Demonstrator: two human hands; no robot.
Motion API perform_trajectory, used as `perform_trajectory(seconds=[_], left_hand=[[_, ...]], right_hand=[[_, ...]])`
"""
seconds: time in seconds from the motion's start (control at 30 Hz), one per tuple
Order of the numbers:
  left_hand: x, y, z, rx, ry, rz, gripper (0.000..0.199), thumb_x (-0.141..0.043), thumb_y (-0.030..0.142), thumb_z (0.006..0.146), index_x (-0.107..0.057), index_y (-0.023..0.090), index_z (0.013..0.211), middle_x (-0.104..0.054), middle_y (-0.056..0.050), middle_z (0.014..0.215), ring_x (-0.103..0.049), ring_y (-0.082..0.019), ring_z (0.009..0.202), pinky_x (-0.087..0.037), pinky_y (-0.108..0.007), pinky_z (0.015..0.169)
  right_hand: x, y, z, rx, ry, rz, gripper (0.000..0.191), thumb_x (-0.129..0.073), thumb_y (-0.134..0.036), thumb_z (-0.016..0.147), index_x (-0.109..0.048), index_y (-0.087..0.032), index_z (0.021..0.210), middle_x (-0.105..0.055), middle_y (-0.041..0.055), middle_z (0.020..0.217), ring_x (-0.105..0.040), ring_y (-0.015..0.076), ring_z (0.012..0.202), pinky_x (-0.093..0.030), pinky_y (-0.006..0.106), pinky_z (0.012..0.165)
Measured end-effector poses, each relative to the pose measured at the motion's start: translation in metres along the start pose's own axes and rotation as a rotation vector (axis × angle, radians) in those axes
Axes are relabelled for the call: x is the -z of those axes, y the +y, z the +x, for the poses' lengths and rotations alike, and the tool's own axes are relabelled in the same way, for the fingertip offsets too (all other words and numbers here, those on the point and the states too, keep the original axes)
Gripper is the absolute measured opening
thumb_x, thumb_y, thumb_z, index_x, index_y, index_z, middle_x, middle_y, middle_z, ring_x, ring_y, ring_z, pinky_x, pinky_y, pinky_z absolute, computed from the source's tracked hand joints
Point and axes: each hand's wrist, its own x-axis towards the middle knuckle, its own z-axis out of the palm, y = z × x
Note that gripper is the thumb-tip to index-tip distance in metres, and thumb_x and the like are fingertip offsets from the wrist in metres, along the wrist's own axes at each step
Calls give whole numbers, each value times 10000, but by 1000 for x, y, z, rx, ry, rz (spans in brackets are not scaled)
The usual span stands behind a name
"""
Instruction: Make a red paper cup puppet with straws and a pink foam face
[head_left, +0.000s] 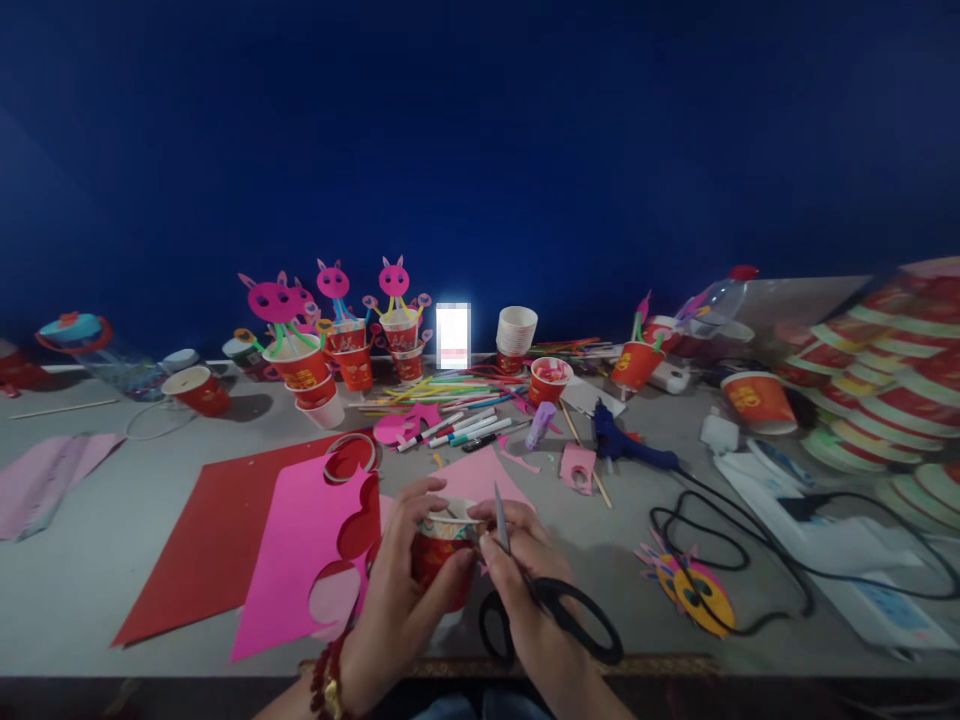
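Note:
A red paper cup point(444, 550) with a patterned band under its white rim stands upright between my hands near the table's front edge. My left hand point(405, 580) is wrapped round its left side, thumb across the front. On its right, my right hand point(529, 570) has its fingertips at the rim and also holds black-handled scissors point(574, 620), their blades pointing up and away. What the right fingertips pinch at the rim is too small to make out. Pink paper point(487, 475) lies just behind the cup.
Red paper point(195, 540) and cut pink paper point(277, 560) lie left. Markers point(469, 430) and decorated cups point(296, 365) are behind. A blue glue gun point(637, 445) with a looping black cord, a yellow paper face point(705, 598) and stacked cups point(892, 370) are right.

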Motion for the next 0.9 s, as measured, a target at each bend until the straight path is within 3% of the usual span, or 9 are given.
perform_trajectory(seconds=[0.17, 0.4, 0.5, 0.6, 0.7, 0.77, 0.9], left_hand=[[-6, -1, -4, 12, 89, -19, 312, -628, 228, 899, -489, 286, 1173, -516, -95, 1390, -480, -281, 1329, -373, -443, 1093], [-9, -3, -8, 114, 106, -267, 125, -539, 321, 971, -510, 266, 1080, -472, -92, 1403, -454, -272, 1344, -379, -441, 1095], [-4, -4, -4, 168, 129, -421, 382, -668, 410, 888, -477, 288, 1195, -458, -95, 1426, -451, -289, 1348, -421, -414, 1072], [0, -6, 2, 294, -14, -633, 786, -783, 522, 747, -391, 285, 1386, -538, -124, 1376, -543, -328, 1256, -466, -434, 1031], [1, -8, 3, 390, -156, -752, 796, -788, 550, 720, -460, 228, 1370, -649, -130, 1224, -630, -327, 1125, -496, -433, 981], [-1, -9, 1, 367, -95, -694, 737, -798, 518, 720, -503, 219, 1324, -665, -119, 1192, -642, -307, 1100, -507, -397, 959], [-7, -12, -4, 248, 164, -486, 678, -836, 424, 704, -511, 245, 1272, -637, -87, 1232, -648, -263, 1079, -533, -325, 893]], right_hand=[[2, -3, 0, 30, -4, 6, 236, -490, -209, 975, -703, -250, 1068, -699, 63, 1121, -657, 214, 1064, -546, 343, 968], [7, 3, -4, 1, -58, -70, 224, -529, -274, 973, -736, -247, 1055, -631, 89, 1342, -593, 268, 1238, -497, 416, 1073], [9, 2, -4, -30, -83, 14, 238, -519, -300, 985, -747, -247, 1029, -642, 88, 1332, -587, 269, 1258, -512, 406, 1061], [9, -1, -1, -64, -105, 152, 268, -518, -358, 990, -762, -248, 976, -670, 88, 1278, -609, 275, 1227, -549, 408, 1009], [7, -4, 1, -94, -105, 218, 290, -530, -409, 983, -770, -252, 938, -698, 86, 1197, -625, 271, 1180, -551, 404, 988], [5, -5, 1, -116, -91, 236, 278, -548, -411, 972, -770, -251, 922, -688, 81, 1196, -610, 260, 1183, -534, 372, 991], [3, -7, -2, -228, -21, 297, 281, -600, -425, 932, -755, -228, 806, -666, 74, 1172, -596, 241, 1135, -514, 291, 925]])
